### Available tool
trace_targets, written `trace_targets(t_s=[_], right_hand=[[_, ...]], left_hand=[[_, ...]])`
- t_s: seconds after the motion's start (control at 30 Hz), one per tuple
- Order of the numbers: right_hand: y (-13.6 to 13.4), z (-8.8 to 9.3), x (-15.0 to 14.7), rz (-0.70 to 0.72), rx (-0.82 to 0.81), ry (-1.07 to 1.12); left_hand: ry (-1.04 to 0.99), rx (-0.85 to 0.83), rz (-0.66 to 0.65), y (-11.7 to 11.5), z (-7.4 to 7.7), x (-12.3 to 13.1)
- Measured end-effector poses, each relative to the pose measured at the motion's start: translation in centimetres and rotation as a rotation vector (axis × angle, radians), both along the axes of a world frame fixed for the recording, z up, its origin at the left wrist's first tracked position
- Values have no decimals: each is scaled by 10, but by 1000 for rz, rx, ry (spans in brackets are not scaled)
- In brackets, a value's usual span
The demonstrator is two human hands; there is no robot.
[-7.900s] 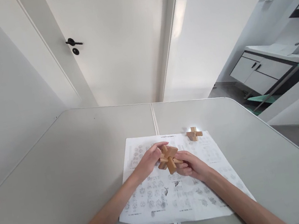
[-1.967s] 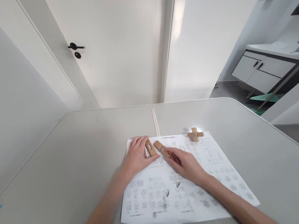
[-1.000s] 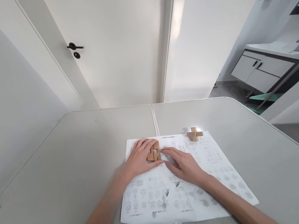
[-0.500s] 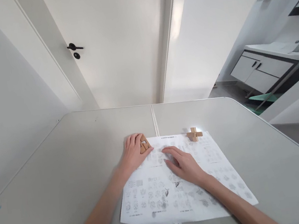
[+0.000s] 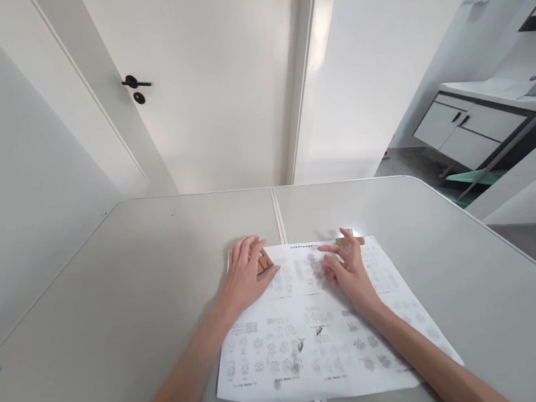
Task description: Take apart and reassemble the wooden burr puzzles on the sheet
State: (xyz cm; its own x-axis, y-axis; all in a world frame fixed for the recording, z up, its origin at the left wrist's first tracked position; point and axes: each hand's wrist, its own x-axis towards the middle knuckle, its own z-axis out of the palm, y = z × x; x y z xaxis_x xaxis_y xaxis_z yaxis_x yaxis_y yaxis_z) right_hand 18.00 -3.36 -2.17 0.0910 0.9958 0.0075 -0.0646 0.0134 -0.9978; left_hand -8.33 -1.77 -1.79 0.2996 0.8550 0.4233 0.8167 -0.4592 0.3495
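Observation:
My left hand point(image 5: 244, 273) curves around a few flat wooden puzzle pieces point(image 5: 263, 263) at the sheet's upper left corner. Its fingers lie along their far side and its thumb in front; a dark mark shows on one piece, and part of them is hidden. Over the right half of the printed instruction sheet point(image 5: 268, 335) is my right hand point(image 5: 352, 272), holding nothing, with index finger raised and the others loosely bent apart. Just beyond it, partly covered by its fingers, stands a cross-shaped wooden puzzle point(image 5: 358, 241) on the sheet's top edge.
Sheet and puzzles rest on a grey table point(image 5: 112, 305) with a seam running down its middle. Past the far edge is a white door point(image 5: 213, 102) with a black handle point(image 5: 136, 82). A sink cabinet point(image 5: 468, 124) is at the right.
My right hand has moved right and away from me, from mid-sheet to just before the wooden cross, its index finger lifting. My left hand stays at the pieces, its fingers shifted slightly.

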Motion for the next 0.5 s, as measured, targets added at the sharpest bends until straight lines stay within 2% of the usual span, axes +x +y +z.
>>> trace_targets(t_s=[0.27, 0.37, 0.5], right_hand=[[6, -8, 10, -53, -71, 63], [7, -10, 10, -73, -34, 23], [4, -5, 4, -28, 36, -57]], left_hand=[[0, -17, -34, -3, 5, 1], [2, -10, -50, -3, 5, 1], [-23, 1, -85, -4, 9, 2]])
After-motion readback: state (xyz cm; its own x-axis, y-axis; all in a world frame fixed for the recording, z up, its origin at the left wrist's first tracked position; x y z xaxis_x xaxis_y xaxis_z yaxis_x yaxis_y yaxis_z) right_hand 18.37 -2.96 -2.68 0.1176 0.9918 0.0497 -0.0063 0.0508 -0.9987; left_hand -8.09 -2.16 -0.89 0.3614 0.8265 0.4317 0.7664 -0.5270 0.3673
